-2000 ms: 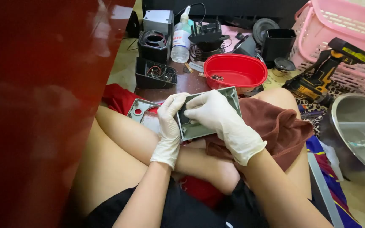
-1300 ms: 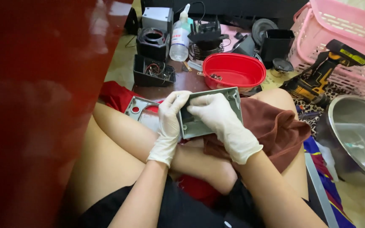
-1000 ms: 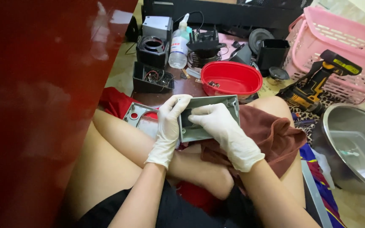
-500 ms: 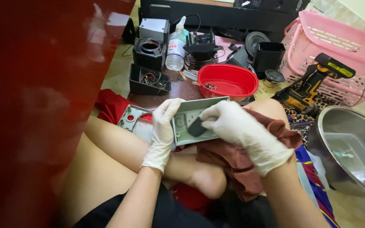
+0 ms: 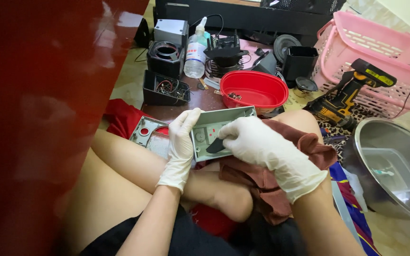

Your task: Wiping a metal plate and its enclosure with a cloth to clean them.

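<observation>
left hand (image 5: 182,142) grips grey panel (image 5: 214,135); right hand (image 5: 257,144) pinches black piece (image 5: 214,146) | red bowl (image 5: 254,89): small bits

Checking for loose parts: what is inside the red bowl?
The red bowl holds a few small dark bits near its left inner wall; too small to identify. The rest of its inside looks bare; nothing covers it.

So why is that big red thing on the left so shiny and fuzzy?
Head view: the glossy red panel sits close to the camera, so it is out of focus and mirrors pale window-like glare near its top. The left hand, right hand and grey casing look sharp in soft, even light; the steel bowl shines too.
</observation>
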